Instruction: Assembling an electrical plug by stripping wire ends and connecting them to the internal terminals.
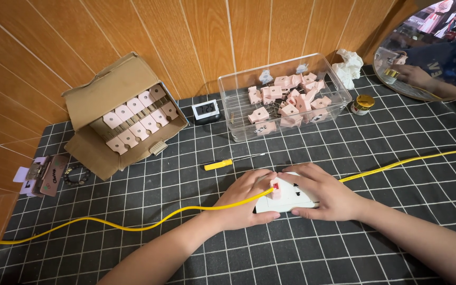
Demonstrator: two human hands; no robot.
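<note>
Both hands rest on a white rectangular plastic socket block (287, 198) lying on the worktop (344, 253), which is covered by a black cloth with a white grid. The left hand (246, 199) curls around the block's left end, thumb under its near edge and fingers over the top. The right hand (325, 192) lies cupped over the block's right part, fingertips beside a small red part (275, 188) on its top. A thin yellow cable (133, 224) runs across the cloth and passes at the block. Beyond the hands lie a yellow-handled screwdriver (222, 164), a clear plastic bin (283, 100) of pink clips, an open cardboard box (120, 116) with pink pieces in rows, and a small digital clock (206, 111).
</note>
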